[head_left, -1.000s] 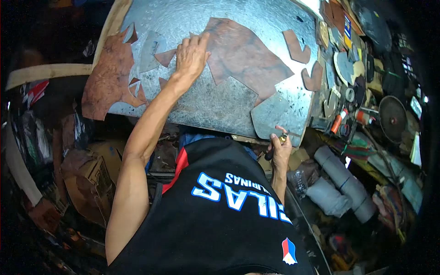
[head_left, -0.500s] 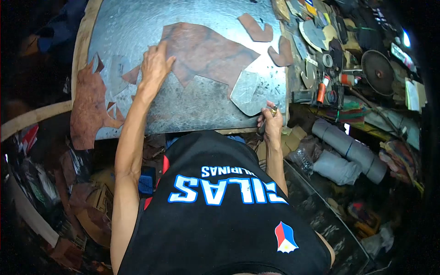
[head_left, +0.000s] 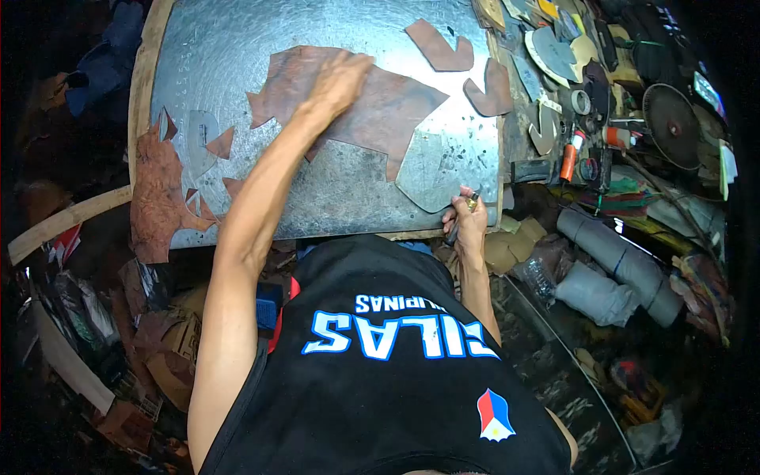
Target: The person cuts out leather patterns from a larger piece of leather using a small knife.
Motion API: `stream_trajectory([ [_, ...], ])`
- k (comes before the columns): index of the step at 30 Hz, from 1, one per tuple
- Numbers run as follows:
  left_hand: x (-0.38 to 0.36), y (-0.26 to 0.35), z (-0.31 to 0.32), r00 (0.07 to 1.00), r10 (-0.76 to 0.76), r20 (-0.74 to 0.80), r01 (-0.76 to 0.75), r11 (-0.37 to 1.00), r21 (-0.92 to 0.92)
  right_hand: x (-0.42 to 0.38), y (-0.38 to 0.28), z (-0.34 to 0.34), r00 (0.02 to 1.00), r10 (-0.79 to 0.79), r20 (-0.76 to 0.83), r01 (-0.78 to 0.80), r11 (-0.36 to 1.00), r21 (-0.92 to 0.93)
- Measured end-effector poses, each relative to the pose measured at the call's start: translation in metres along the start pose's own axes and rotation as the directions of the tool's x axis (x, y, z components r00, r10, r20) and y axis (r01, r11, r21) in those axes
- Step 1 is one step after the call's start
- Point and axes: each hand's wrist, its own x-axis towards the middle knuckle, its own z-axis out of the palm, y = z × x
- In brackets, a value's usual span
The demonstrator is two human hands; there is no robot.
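The left grip [head_left: 338, 85] lies loose and flat on the big brown sheet [head_left: 396, 111], which is on the bench [head_left: 340, 194]. The right grip [head_left: 469, 220] holds a small tool [head_left: 473, 202] near a gray shape [head_left: 431, 174].

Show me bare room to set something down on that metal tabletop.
The metal tabletop is bare beyond the large brown sheet, left of the two small cutouts, and nearer, between left forearm and grey template. The right-hand bench is crowded: tape roll, orange bottle.

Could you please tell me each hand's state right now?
Left hand: open, on the large brown sheet.
Right hand: closed, holding a brass-fitted tool.
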Motion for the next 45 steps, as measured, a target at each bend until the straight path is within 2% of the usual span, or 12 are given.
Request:
stream_trajectory([
  [1, 0.005, 0.007, 0.005, 0.995, 0.084, 0.045, -0.077, 0.987, -0.143, -0.001, -0.002, -0.002, 1.0, 0.003, 0.015, -0.004, 0.999, 0.053],
  [5, 0.014, 0.015, 0.006, 0.98, 0.2, -0.012, -0.201, 0.977, -0.068, -0.002, 0.003, -0.004, 1.0, -0.023, -0.003, 0.023, 0.984, 0.175],
  [8, 0.02, 0.007, 0.0, 0.962, 0.272, -0.008, -0.269, 0.943, -0.195, -0.004, 0.001, -0.003, 1.0, -0.019, -0.025, 0.023, 0.984, 0.174],
  [12, 0.012, 0.014, -0.008, 0.969, 0.24, 0.05, -0.217, 0.934, -0.284, -0.004, -0.003, 0.0, 0.996, 0.008, -0.091, 0.015, 0.968, 0.25],
  [17, -0.027, 0.025, -0.016, 0.898, 0.386, 0.209, -0.304, 0.89, -0.339, -0.008, -0.007, -0.003, 0.992, 0.056, -0.112, -0.019, 0.952, 0.304],
  [19, -0.041, 0.025, -0.021, 0.9, 0.309, 0.307, -0.181, 0.907, -0.381, -0.009, -0.009, -0.003, 0.99, 0.048, -0.13, -0.002, 0.943, 0.333],
  [22, -0.064, 0.003, -0.019, 0.926, 0.371, -0.068, -0.371, 0.862, -0.345, -0.013, -0.01, -0.014, 0.987, 0.053, -0.151, 0.0, 0.944, 0.33],
  [25, -0.108, -0.023, -0.039, 0.946, 0.252, -0.203, -0.274, 0.958, -0.087, -0.013, -0.019, -0.027, 0.977, -0.019, -0.21, 0.076, 0.96, 0.27],
  [27, -0.149, -0.032, -0.044, 0.972, 0.148, -0.18, -0.16, 0.986, -0.052, -0.007, -0.024, -0.034, 0.975, -0.069, -0.213, 0.122, 0.962, 0.245],
  [29, -0.181, -0.031, -0.054, 0.977, -0.09, -0.193, 0.096, 0.995, 0.023, 0.001, -0.032, -0.035, 0.978, -0.12, -0.172, 0.156, 0.964, 0.216],
  [32, -0.208, -0.037, -0.053, 0.971, -0.166, -0.169, 0.177, 0.983, 0.05, 0.009, -0.045, -0.02, 0.983, -0.158, -0.098, 0.171, 0.973, 0.152],
  [45, -0.183, -0.067, -0.038, 0.969, -0.027, -0.244, 0.053, 0.994, 0.098, 0.017, -0.033, 0.096, 0.95, 0.019, 0.311, 0.064, 0.965, -0.255],
])
